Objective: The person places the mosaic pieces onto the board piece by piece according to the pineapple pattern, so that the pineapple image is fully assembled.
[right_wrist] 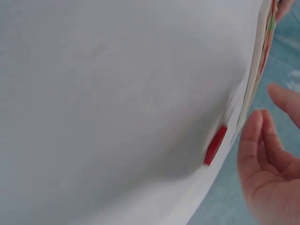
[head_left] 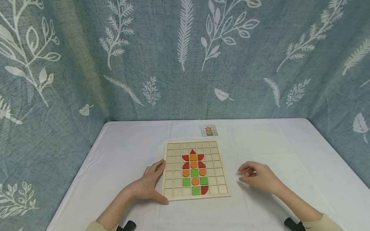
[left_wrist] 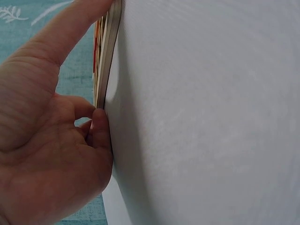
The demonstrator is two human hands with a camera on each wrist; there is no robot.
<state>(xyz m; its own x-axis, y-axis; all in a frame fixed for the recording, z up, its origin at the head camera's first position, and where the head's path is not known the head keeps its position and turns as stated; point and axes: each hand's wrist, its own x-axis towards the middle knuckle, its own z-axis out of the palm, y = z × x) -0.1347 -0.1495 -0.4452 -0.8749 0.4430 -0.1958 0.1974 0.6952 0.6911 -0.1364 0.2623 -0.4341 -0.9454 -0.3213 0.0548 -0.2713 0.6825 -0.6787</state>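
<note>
A wooden grid board [head_left: 173, 154] lies on the white cloth, bearing red, orange and green tiles in a flower-like pattern. My left hand [head_left: 148, 184] rests against its left side, thumb at the near left corner and fingertips along the edge. In the left wrist view the straight thumb [left_wrist: 61, 33] touches the board's rim. To the right of the board, my right hand [head_left: 258, 176] hovers low with loosely bent fingers, thumb and forefinger apart and nothing visible between them. A red tile [right_wrist: 215, 145] shows beside that hand in the right wrist view; the head view hides it.
Behind the board lies a small picture card [head_left: 208, 130] with a similar flower on a grid. The white-covered table [head_left: 260, 138] ends at a blue-green leaf-patterned curtain [head_left: 162, 61], which stands at the back and both sides.
</note>
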